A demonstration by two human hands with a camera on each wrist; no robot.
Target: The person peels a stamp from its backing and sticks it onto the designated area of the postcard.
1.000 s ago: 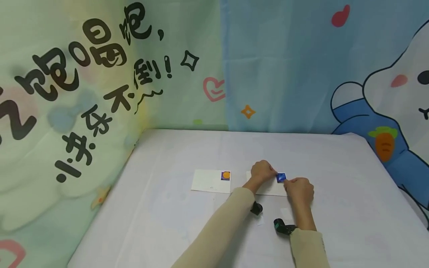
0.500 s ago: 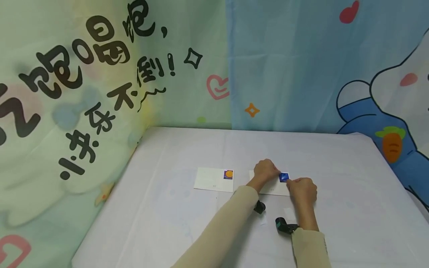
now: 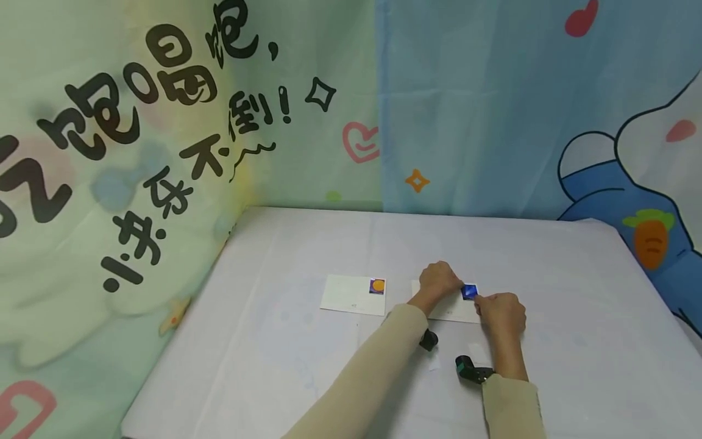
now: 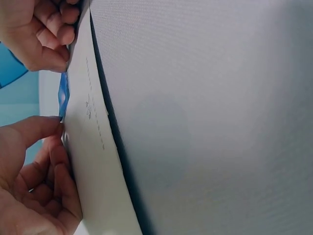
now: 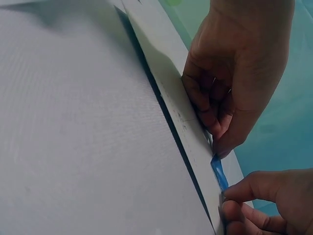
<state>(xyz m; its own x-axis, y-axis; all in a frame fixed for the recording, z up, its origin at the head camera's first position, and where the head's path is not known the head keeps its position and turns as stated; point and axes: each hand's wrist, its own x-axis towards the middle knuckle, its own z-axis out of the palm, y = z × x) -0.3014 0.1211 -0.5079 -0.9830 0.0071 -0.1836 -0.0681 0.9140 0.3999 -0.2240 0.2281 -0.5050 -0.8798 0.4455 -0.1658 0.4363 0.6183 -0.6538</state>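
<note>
A small blue square stamp [image 3: 469, 292] lies at the upper right corner of a white envelope [image 3: 454, 311]. My left hand [image 3: 440, 280] pinches the stamp's left edge between thumb and fingertip, its other fingers curled over the envelope. At the opposite edge, my right hand [image 3: 502, 313] pinches the stamp with thumb and index finger. In the left wrist view the stamp [image 4: 63, 94] shows as a slightly bent blue strip between both thumbs. The right wrist view has the stamp [image 5: 219, 172] close against the envelope [image 5: 168, 88], whose face carries faint print.
Left of my hands lies a second white envelope [image 3: 351, 297], bearing an orange and purple stamp [image 3: 377, 286] at its upper right. Small pale paper scraps [image 3: 478, 352] lie nearer me on the white-covered table [image 3: 274, 366]. Printed cloth [image 3: 312, 158] hangs behind and on the left.
The head view has shifted slightly, so everything sits a little further right in it. Both hands keep their hold at the blue stamp's edges, with hardly any movement.
</note>
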